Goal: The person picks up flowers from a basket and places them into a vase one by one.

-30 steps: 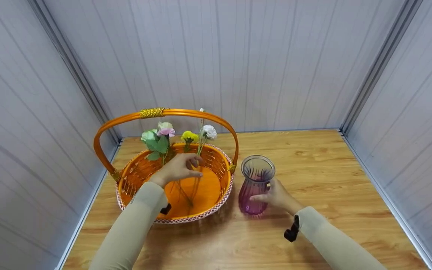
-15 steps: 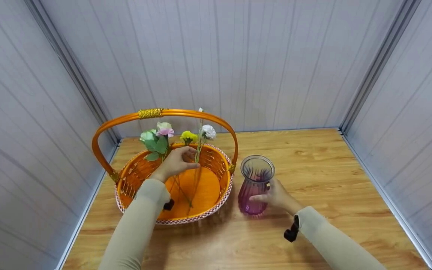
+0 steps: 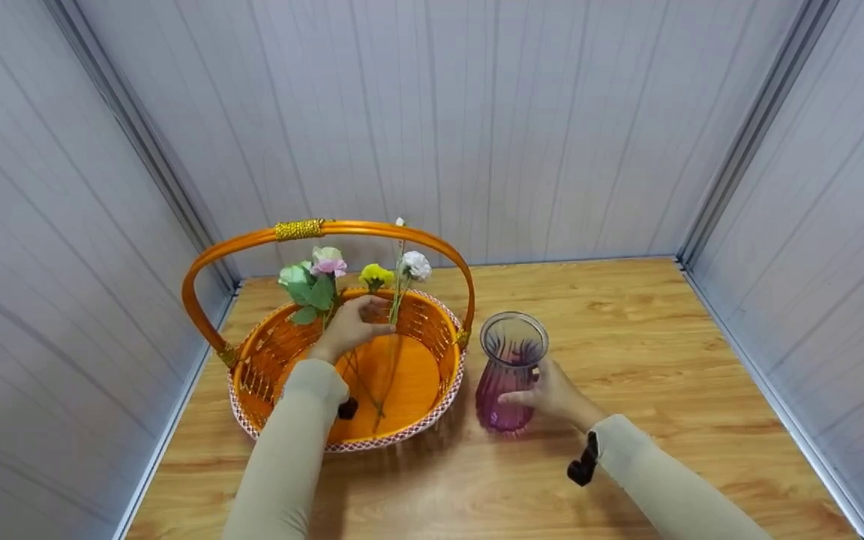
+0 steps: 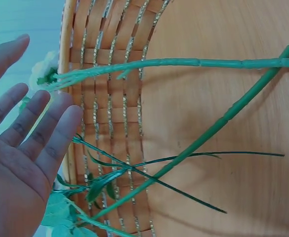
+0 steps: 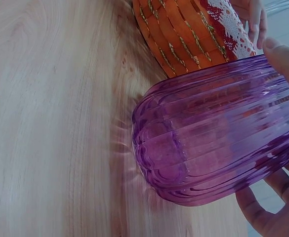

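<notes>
An orange woven basket (image 3: 252,367) with a tall hoop handle (image 3: 327,227) stands at the left of the wooden table. Pink (image 3: 329,264), yellow (image 3: 376,275) and white (image 3: 417,264) flowers lean on its far rim, their green stems (image 4: 208,133) crossing the basket floor. My left hand (image 3: 370,315) hovers over the far rim by the stems; in the left wrist view this left hand (image 4: 35,98) has straight spread fingers and holds nothing. My right hand (image 3: 531,388) grips the ribbed purple glass vase (image 3: 511,367), which stands upright just right of the basket; the vase (image 5: 218,143) fills the right wrist view.
White panel walls enclose the table (image 3: 664,337) on the left, back and right. The basket's lace-trimmed rim (image 5: 223,29) sits close to the vase. Bare wood stretches to the right of the vase and along the front edge.
My left hand has moved from the middle of the basket toward its far rim, nearer the flower heads. The right hand and the vase have stayed put.
</notes>
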